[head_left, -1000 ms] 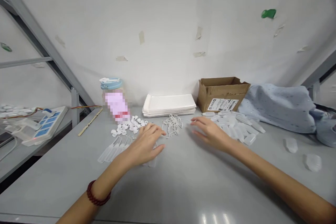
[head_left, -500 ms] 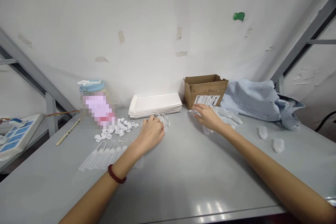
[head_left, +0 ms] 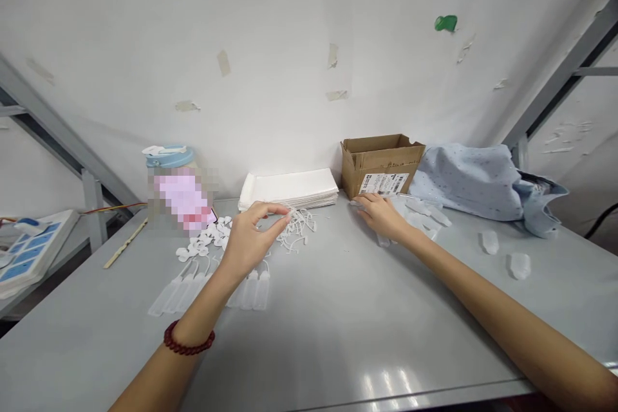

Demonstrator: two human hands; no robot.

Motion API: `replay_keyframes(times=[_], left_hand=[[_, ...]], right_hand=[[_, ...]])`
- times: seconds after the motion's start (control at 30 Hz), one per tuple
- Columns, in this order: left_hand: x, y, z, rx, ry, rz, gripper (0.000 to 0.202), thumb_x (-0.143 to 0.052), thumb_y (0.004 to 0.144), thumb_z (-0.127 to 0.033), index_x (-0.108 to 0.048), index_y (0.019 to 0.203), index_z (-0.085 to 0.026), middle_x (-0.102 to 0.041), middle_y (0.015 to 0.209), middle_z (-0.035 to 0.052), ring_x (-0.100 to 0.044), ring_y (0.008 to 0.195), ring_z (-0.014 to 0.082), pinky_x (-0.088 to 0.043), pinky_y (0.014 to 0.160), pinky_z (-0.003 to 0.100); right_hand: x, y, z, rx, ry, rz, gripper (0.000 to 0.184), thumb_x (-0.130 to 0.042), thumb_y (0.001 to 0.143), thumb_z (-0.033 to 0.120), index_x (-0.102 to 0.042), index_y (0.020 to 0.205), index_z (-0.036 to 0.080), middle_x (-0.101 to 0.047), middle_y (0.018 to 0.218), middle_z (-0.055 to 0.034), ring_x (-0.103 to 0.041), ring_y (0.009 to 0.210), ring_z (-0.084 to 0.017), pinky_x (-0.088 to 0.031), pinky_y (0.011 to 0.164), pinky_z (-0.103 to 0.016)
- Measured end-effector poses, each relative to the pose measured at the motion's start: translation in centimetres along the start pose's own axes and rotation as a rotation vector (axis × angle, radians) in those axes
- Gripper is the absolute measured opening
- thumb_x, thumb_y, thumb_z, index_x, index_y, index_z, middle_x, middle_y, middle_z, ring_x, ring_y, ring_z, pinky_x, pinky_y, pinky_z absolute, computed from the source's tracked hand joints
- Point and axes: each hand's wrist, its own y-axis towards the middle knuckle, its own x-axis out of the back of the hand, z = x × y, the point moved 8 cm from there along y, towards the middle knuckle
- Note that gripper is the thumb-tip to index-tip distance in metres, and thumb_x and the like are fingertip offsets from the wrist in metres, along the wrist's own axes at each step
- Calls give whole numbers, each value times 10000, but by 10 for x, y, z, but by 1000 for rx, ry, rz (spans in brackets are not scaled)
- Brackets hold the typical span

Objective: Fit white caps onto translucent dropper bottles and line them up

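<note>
Clear, slender tubes [head_left: 261, 290] with cords attached were laid side by side at near left, seemingly to prevent tangling. Beyond them, the left hand [head_left: 253, 232] was poised in a fingertip pinch, suited to thin strands, at a loose heap of white cords [head_left: 302, 224], curled and limp; whether one was gripped could not be told. At right, cloudy plastic pieces [head_left: 438, 214] were covered by the right hand [head_left: 383, 217], its fingers bent, any grip hidden, before a cardboard box [head_left: 381, 164].

Left grip [head_left: 248, 238] nearly pinched, right grip [head_left: 383, 217] palm down, seemingly curled
</note>
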Motion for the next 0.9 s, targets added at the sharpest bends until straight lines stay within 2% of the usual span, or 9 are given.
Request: replay_keyframes(times=[0.27, 0.53, 0.63, 0.73, 0.9], left_hand=[[-21, -7, -8, -57, 55, 65, 73, -599, 788, -242, -663, 761, -219, -684, 796, 9, -606, 821, 185, -483, 761, 323], [-24, -13, -12, -89, 50, 53, 60, -594, 785, -234, -652, 769, -229, -691, 824, 9, -602, 846, 197, -478, 759, 343], [-25, -14, -11, -89, 60, 63, 60, -596, 780, -229, -653, 762, -226, -691, 821, 11, -607, 837, 196, -475, 764, 343], [-25, -14, -11, -82, 64, 73, 64, -593, 779, -222, -654, 763, -225, -690, 824, 12, -610, 849, 199, -475, 765, 341], [-26, -15, -14, -87, 71, 62, 53, -598, 774, -213, -646, 756, -225, -681, 805, 11, -608, 831, 200, -471, 750, 346]], right_hand=[[1, 2, -2, -18, -35, -2, 353, -464, 836, 73, -610, 1152, 132, -589, 1172, -150, -527, 1066, -289, -416, 838, -376], [0, 2, 3, 8, -25, -6, 386, -431, 795, 7, -633, 1104, 120, -657, 1080, -128, -513, 1026, -268, -396, 815, -344], [1, 3, 0, -2, -13, -21, 355, -445, 767, 5, -664, 1024, 114, -665, 1035, -141, -525, 1000, -277, -388, 811, -354], [6, 4, -2, -8, 12, -56, 294, -455, 777, 26, -676, 950, 113, -666, 998, -162, -536, 978, -298, -377, 834, -397], [25, -4, 18, 57, 112, -171, 268, -420, 870, 106, -626, 1039, 136, -634, 1088, -153, -532, 1059, -278, -369, 915, -418]])
